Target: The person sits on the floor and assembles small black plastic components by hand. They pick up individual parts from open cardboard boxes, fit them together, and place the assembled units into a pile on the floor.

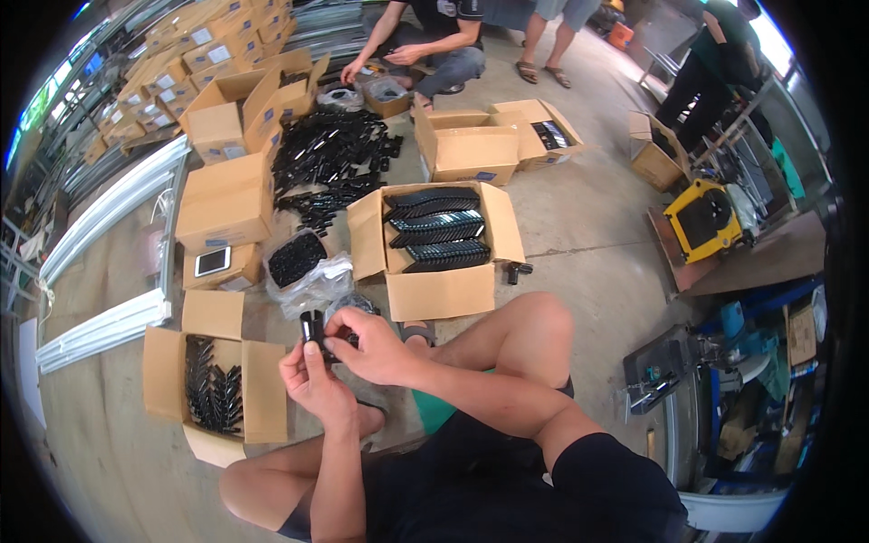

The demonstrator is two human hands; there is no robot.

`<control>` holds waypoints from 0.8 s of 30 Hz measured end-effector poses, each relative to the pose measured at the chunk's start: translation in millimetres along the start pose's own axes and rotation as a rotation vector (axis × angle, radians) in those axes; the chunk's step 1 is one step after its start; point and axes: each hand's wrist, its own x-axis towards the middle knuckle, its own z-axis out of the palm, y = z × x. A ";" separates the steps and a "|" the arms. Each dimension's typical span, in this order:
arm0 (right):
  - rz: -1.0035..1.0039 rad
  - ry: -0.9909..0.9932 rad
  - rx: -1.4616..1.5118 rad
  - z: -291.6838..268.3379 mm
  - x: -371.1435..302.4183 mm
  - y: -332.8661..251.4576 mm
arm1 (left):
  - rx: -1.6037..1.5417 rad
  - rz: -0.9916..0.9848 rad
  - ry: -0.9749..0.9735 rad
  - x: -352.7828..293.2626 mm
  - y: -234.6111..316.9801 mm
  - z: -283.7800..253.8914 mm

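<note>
Upright in the fingers of my left hand (319, 385) is a short, shiny black tubular fitting (311, 326). My right hand (369, 351) reaches across from the right, its fingers curled and pressed against the fitting's side; the fingertips are partly hidden. Beyond my hands stands an open carton (441, 297) with rows of black parts (438, 226) stacked in it. To its left a clear plastic bag (317, 288) holds small black pieces (297, 257). Another open carton (163, 371) at my left contains black parts with arms (214, 385).
A large heap of black fittings (326, 154) covers the floor ahead. Closed cartons (217, 204) stand left of it, one carrying a white phone-like device (213, 261). A crouching person (434, 45) handles things at the far side. One loose black fitting (518, 272) lies right of the carton.
</note>
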 end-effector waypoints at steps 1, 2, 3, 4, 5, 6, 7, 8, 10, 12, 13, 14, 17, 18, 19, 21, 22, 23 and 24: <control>-0.030 0.019 -0.030 0.8 -0.1 2.5 | -0.015 -0.005 -0.004 -0.7 0.3 0.9; -0.032 0.011 -0.029 0.6 -0.8 3.2 | -0.030 -0.010 -0.009 -1.6 0.6 1.0; -0.030 -0.004 -0.047 0.7 -0.6 3.9 | -0.048 -0.013 -0.016 -1.4 1.0 1.3; -0.028 -0.019 -0.066 1.0 -0.3 5.1 | -0.051 -0.018 -0.007 -1.2 0.9 0.5; -0.026 -0.033 -0.085 1.8 0.1 6.8 | -0.063 -0.021 -0.001 -0.5 1.5 -0.3; -0.039 -0.041 -0.092 2.7 0.3 8.2 | -0.076 -0.027 0.006 -0.6 1.7 -1.8; -0.024 -0.050 -0.085 2.5 -0.1 8.2 | -0.089 -0.033 0.012 -0.3 2.2 -2.6; -0.009 -0.059 -0.078 1.0 0.3 8.4 | -0.086 -0.023 0.010 0.8 2.4 -3.1; 0.019 -0.063 -0.034 -0.8 -1.5 -4.5 | -0.075 -0.019 -0.013 0.4 6.3 -1.7; 0.017 -0.031 -0.040 3.2 -2.4 0.8 | -0.039 -0.009 -0.025 -2.1 9.0 4.6; 0.015 -0.013 -0.045 3.8 -2.9 4.1 | -0.047 -0.017 -0.032 -1.9 7.7 2.0; -0.040 -0.021 -0.076 2.4 -2.4 7.2 | -0.055 -0.025 -0.040 -1.4 4.4 -1.6; -0.054 -0.057 -0.124 2.0 -2.0 1.6 | -0.070 -0.018 -0.042 -0.4 5.4 -4.4; -0.051 -0.053 -0.104 1.4 -1.3 3.2 | -0.073 -0.017 -0.039 0.7 6.0 -4.2; -0.048 -0.049 -0.085 1.2 -1.1 6.5 | -0.076 -0.016 -0.036 1.3 6.5 -3.6; 0.013 -0.049 -0.027 1.3 -0.9 5.8 | -0.079 -0.019 -0.024 0.5 7.0 -0.3; 0.071 -0.053 0.011 1.5 -1.2 1.7 | -0.080 -0.020 -0.020 0.5 6.9 0.7; 0.130 -0.056 0.050 1.9 -1.6 -0.5 | -0.073 -0.023 -0.021 0.5 6.3 0.0; 0.075 -0.046 0.007 0.9 -1.6 1.3 | -0.072 -0.028 -0.026 -0.4 4.4 0.2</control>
